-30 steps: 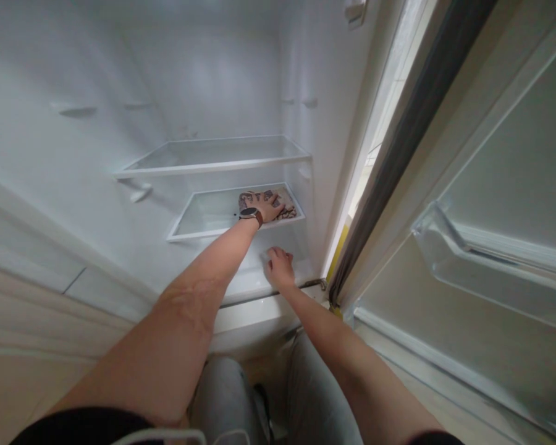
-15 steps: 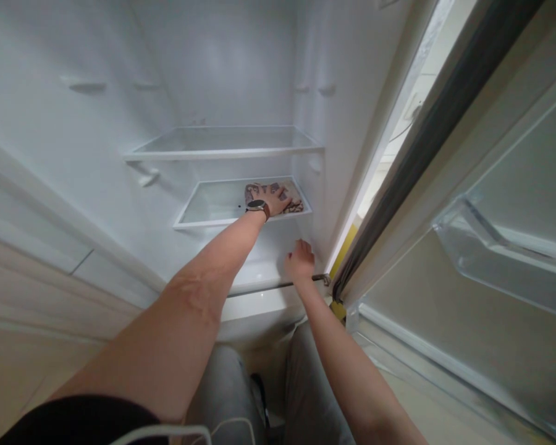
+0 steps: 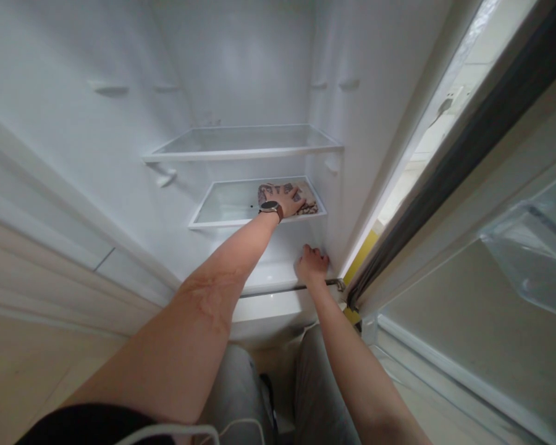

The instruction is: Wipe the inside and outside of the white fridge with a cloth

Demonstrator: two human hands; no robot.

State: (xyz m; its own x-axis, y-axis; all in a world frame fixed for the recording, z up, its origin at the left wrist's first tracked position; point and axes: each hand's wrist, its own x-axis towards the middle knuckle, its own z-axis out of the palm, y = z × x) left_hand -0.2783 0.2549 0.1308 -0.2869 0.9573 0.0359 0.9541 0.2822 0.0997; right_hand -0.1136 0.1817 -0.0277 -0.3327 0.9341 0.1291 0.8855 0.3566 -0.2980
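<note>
On the lower glass shelf (image 3: pixel 227 201) of a white refrigerator lies a folded patterned cloth (image 3: pixel 311 208), brown and beige. My left hand (image 3: pixel 285 199), wearing a dark round watch (image 3: pixel 270 207) on a brown strap, rests flat on this cloth with its fingers spread. Below the shelf, my right hand (image 3: pixel 313 264) is loosely closed beside the right inner wall, low in the compartment. Its fingers are curled, and I see nothing held in them; the palm side is hidden.
Another glass shelf (image 3: pixel 243 151) spans the cabinet above the cloth. Moulded supports (image 3: pixel 109 88) stick out from the side walls. To the right, the open door (image 3: pixel 445 296) carries a clear plastic bin (image 3: pixel 532 259). A white cable (image 3: pixel 176 428) crosses near my lap.
The view has shifted, so the shelves and both arms appear further right. My left hand stays on the cloth. The right hand's curled fingers have spread slightly toward the side wall.
</note>
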